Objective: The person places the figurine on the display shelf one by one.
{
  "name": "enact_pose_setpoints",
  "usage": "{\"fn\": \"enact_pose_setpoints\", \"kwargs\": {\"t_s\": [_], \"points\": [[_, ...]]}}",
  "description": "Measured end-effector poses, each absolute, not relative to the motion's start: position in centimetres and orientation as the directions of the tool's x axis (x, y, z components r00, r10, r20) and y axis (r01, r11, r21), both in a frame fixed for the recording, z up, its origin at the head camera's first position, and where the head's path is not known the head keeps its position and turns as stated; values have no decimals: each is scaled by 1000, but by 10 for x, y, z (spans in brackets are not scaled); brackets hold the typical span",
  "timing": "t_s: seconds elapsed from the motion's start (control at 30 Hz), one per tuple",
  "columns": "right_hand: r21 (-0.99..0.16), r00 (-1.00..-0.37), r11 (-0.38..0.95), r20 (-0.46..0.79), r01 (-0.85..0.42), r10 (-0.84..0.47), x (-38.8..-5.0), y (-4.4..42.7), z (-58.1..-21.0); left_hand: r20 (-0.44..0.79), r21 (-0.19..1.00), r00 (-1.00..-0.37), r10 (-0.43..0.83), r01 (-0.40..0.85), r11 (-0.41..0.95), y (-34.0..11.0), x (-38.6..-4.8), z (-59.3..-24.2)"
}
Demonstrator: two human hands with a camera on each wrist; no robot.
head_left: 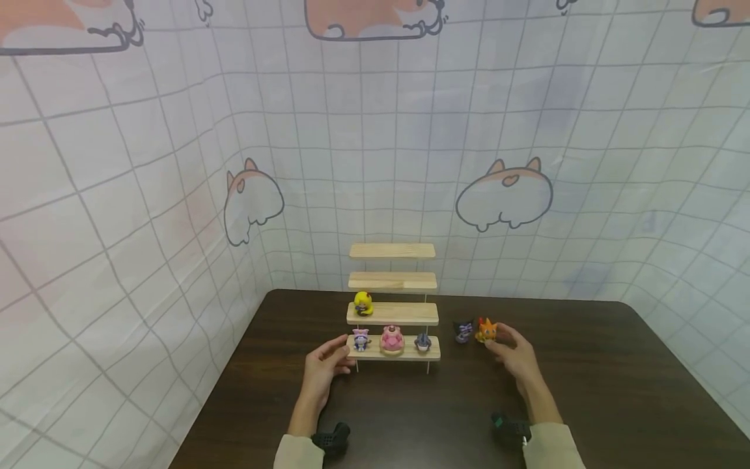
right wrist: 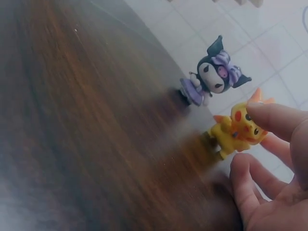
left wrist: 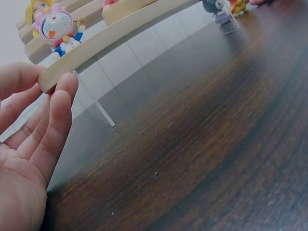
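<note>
The left hand [head_left: 319, 371] holds the left end of the lowest shelf [head_left: 375, 355] of a little wooden stand [head_left: 410, 313], with its thumb and bent fingers close around the edge. The right hand [head_left: 518, 358] is partly closed and pinches a small yellow toy [right wrist: 236, 129] with orange bits by its head. The yellow toy is on the right side of the stand, and its feet are down by the table [head_left: 410, 417]. Just beside it stands a black and purple toy [right wrist: 208, 77] with a bow, nearer to the stand.

Three toys sit in a row on the lowest shelf: a blue and white toy [head_left: 361, 340] with a pink top at the left, a big pink toy [head_left: 392, 341] in the middle, and a gray toy [head_left: 422, 342] at the right. One shelf up, a toy with yellow hair [head_left: 363, 304] sits at the left end. Behind the table hangs a white cloth [head_left: 381, 130] with gray squares and dog pictures.
</note>
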State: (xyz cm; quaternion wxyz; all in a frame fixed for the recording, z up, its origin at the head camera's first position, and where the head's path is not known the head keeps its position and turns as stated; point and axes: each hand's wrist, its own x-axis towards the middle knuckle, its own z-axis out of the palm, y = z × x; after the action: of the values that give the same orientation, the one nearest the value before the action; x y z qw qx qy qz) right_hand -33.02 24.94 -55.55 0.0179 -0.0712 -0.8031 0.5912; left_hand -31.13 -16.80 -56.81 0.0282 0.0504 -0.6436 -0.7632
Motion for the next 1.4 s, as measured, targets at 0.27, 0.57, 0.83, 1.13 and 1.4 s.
{"fn": "enact_pose_setpoints", "kwargs": {"t_s": [0.27, 0.57, 0.83, 1.13, 1.4], "points": [[-945, -989, 305, -79, 114, 124, -340, 251, -555, -36, 985, -994, -103, -18, -173, -168, -311, -568], [-940, -988, 318, -84, 122, 130, -342, 250, -552, -36, 985, -993, -109, -18, -170, -167, -313, -568], [-947, -987, 298, -76, 117, 145, -341, 250, -554, -37, 984, -994, -104, -19, -177, -168, -314, -571], [-970, -985, 220, -67, 101, 156, -337, 249, -555, -35, 985, -994, -100, -17, -172, -168, -312, -570], [-973, -988, 208, -65, 94, 142, -329, 247, -548, -33, 984, -994, -101, -15, -179, -168, -311, -569]]}}
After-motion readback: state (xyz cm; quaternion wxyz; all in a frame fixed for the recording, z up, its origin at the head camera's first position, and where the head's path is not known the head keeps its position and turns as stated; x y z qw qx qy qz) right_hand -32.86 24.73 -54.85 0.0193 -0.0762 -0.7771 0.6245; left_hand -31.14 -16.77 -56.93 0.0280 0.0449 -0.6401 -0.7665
